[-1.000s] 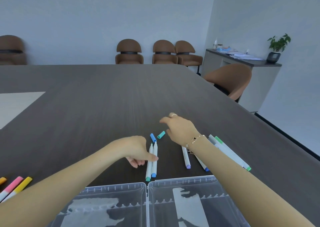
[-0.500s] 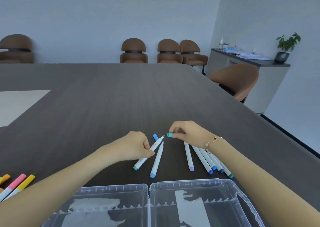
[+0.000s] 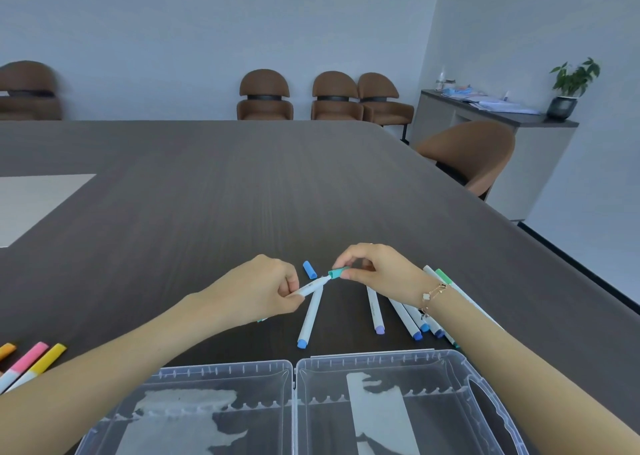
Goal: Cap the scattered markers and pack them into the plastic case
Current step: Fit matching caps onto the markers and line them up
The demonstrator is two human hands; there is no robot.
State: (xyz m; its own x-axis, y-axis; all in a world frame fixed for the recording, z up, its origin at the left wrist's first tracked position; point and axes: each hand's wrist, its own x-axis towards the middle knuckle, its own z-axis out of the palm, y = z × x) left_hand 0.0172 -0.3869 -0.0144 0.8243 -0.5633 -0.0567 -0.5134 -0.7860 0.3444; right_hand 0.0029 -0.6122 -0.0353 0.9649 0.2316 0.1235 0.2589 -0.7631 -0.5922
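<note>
- Above the worktop [image 3: 242, 194]: left hand [image 3: 263, 286] pinches a white marker [image 3: 313, 285]; right hand [image 3: 374, 271] fingers pinch a teal cap [image 3: 337, 273] at its tip, not seated yet.
- Blue cap [image 3: 310, 269] lies loose beside an uncapped marker [image 3: 310, 317].
- Other markers [image 3: 405, 319] lie scattered; plastic case [image 3: 294, 375] holds none. Judged: early stage.

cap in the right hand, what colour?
Teal cap, pinched by the right hand; head view.

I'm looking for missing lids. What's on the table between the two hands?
A loose blue cap lies on the table behind the gap between left hand and right hand, in the head view.
</note>
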